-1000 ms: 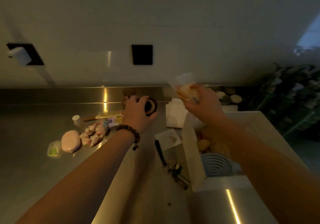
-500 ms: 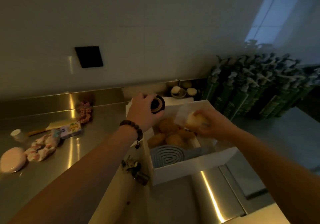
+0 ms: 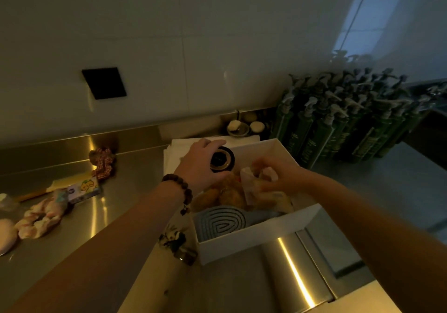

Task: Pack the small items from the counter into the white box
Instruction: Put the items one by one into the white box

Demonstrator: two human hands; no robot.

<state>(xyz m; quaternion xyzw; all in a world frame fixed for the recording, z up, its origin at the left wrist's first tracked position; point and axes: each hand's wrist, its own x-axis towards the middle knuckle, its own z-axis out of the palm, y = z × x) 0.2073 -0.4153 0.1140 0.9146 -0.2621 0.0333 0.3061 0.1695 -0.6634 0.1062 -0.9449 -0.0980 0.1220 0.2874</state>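
Observation:
The white box (image 3: 263,240) stands open on the steel counter, holding a grey ridged pad (image 3: 221,223) and several golden-brown lumps (image 3: 229,194). My left hand (image 3: 200,165) grips a small round black jar (image 3: 222,159) just above the box's far-left corner. My right hand (image 3: 278,174) is down inside the box and holds a small clear packet with a pale item (image 3: 254,182). On the counter to the left lie a small printed carton (image 3: 84,189), a pale floral scrunchie (image 3: 43,215), a checked scrunchie (image 3: 102,161) and a pink oval case (image 3: 6,235).
Many dark green pump bottles (image 3: 338,128) are crowded at the back right. A small dish with pale round items (image 3: 238,127) sits by the wall. White folded paper (image 3: 176,153) lies behind the box. A dark key bunch (image 3: 177,245) lies at the box's front-left corner.
The view swung right, toward the box. My right hand has gone lower into the box with the packet. My left hand has carried the black jar from the counter to the box's far corner.

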